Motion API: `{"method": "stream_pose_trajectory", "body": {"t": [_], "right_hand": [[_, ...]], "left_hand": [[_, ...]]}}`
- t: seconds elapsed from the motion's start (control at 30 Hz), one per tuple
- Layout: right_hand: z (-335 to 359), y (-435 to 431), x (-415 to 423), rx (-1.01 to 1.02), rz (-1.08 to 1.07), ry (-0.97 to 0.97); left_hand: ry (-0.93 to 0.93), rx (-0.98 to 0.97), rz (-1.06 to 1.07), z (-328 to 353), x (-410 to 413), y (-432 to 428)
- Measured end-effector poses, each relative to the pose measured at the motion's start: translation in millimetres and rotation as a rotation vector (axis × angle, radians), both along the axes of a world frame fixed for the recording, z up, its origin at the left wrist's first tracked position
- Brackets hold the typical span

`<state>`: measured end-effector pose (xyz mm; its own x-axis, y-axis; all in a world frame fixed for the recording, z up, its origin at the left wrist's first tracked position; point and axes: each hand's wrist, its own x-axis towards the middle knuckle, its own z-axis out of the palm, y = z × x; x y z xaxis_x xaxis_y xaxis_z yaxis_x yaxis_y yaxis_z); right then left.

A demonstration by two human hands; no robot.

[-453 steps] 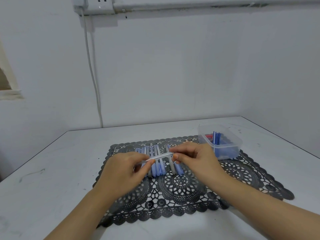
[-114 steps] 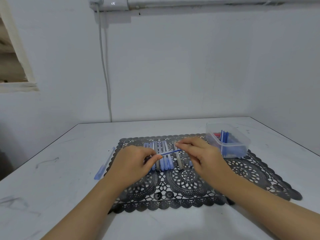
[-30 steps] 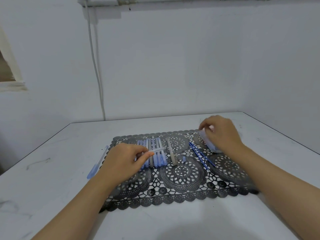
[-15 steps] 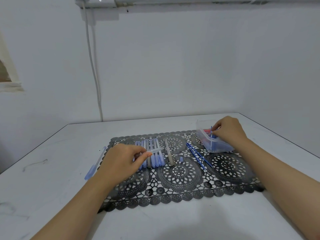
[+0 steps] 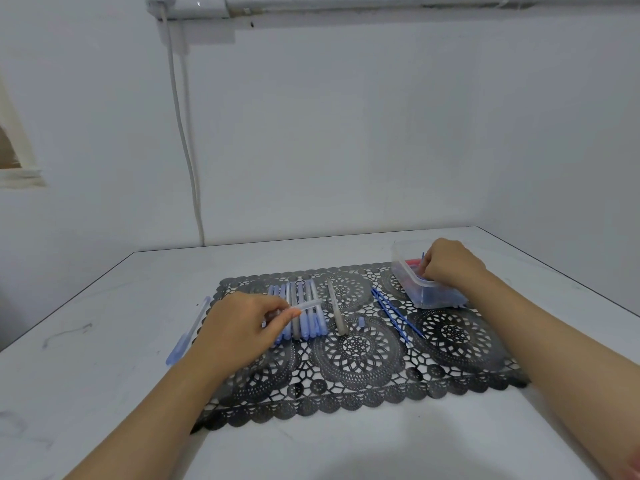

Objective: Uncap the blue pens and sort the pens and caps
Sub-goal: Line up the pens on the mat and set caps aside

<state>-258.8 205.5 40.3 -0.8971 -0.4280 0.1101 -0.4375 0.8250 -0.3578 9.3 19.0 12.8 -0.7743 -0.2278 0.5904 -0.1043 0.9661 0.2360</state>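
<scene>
My left hand (image 5: 239,330) pinches a clear pen barrel (image 5: 306,305) over a row of several blue and grey pen pieces (image 5: 301,311) lying on the black lace mat (image 5: 360,348). My right hand (image 5: 450,265) reaches into the clear plastic box (image 5: 429,294) at the mat's far right, its fingers curled on a thin blue refill (image 5: 423,257) that sticks up. Two or three thin blue refills (image 5: 394,313) lie on the mat left of the box. A grey pen (image 5: 337,311) and a small blue cap (image 5: 361,321) lie beside the row.
A capped blue pen (image 5: 188,332) lies on the white table (image 5: 104,341) left of the mat. The box holds blue and red pieces. A white cable (image 5: 187,140) hangs down the wall behind. The table's right edge runs close past the box.
My right hand has moved right from the mat to the box and now reaches inside it, with the blue refill. My left hand has stayed put with the clear barrel.
</scene>
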Motion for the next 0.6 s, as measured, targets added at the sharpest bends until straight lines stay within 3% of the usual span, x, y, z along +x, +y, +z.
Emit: {"method": "stream_pose_trajectory", "body": {"t": [0.2,0.47,0.6], "right_hand": [[-0.2,2.1,-1.6,-0.012,0.031,-0.001],[21.0,15.9,10.6,-0.213,0.187,-0.263],[24.7,20.0,14.3,-0.218,0.238,-0.284]], "left_hand": [[-0.014,0.002,-0.001,0.6,-0.1,0.2],[-0.009,0.005,0.003,2.1,0.8,1.1],[-0.016,0.008,-0.003,2.9,1.4,2.6]]}}
